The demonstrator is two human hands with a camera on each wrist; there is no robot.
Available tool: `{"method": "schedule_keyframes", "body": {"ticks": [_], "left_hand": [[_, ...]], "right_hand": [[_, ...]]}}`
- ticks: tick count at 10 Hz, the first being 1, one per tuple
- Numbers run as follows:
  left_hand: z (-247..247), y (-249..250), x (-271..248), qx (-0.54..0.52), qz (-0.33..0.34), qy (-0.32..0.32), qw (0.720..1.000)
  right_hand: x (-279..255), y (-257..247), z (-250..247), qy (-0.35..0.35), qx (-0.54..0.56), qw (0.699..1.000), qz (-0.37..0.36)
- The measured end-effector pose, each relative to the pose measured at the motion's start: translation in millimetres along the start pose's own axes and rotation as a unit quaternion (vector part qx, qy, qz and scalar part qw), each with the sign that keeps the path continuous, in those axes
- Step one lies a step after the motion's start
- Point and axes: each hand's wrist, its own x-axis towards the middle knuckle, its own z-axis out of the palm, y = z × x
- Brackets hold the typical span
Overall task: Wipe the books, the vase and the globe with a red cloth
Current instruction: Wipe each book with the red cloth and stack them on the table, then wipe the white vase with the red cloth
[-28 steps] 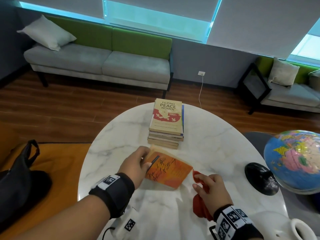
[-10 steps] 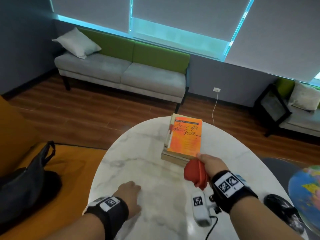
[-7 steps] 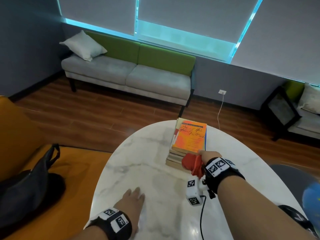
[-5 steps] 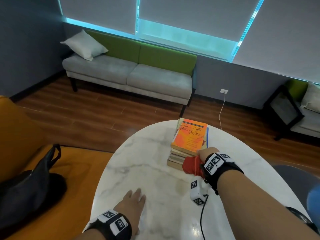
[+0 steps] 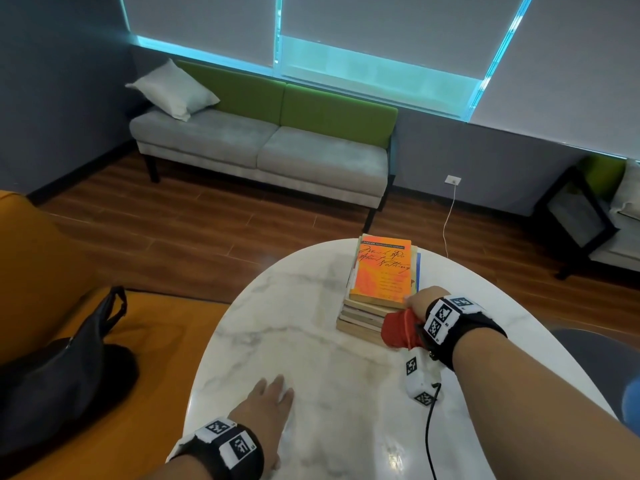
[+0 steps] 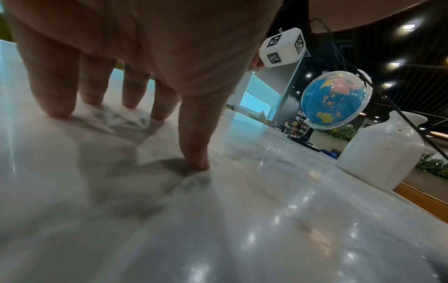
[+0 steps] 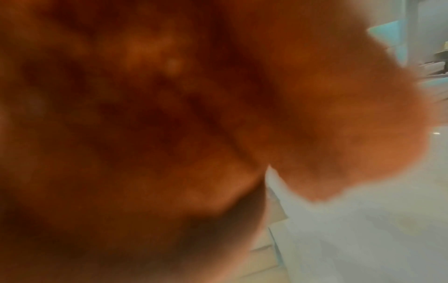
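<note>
While pressing on the marble table with flat left hand, gripping red cloth in right hand against near-right corner of stacked books.

Blurred red cloth right up against the lens, filling nearly the whole frame. Pale surface at lower right. Pale stacked edges just below the cloth, too blurred to name. Sliver of turquoise light at upper right.
</note>
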Motion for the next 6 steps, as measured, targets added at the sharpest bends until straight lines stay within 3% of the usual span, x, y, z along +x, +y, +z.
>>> {"method": "schedule_keyframes", "body": {"ticks": [1,2,3,4,6], "left_hand": [[11,-5,17,-0.010,0.020,0.005,1.000],[11,-5,19,-0.014,0.033,0.018,0.999],[10,-4,20,-0.006,0.038,0.019,0.999],[10,-3,17,-0.004,0.036,0.037,0.999],[11,0,3,-0.017,0.034,0.088,0.995]], "right_hand": [[2,-3,5,0.033,-0.020,0.999,0.011],[-7,6,11,0.106,-0.032,0.993,-0.033],[-23,40,21,0.090,-0.034,0.991,-0.095],[-64,80,39,0.065,0.120,0.986,-0.097],[-126,161,52,0.044,0.173,0.980,-0.085]]}}
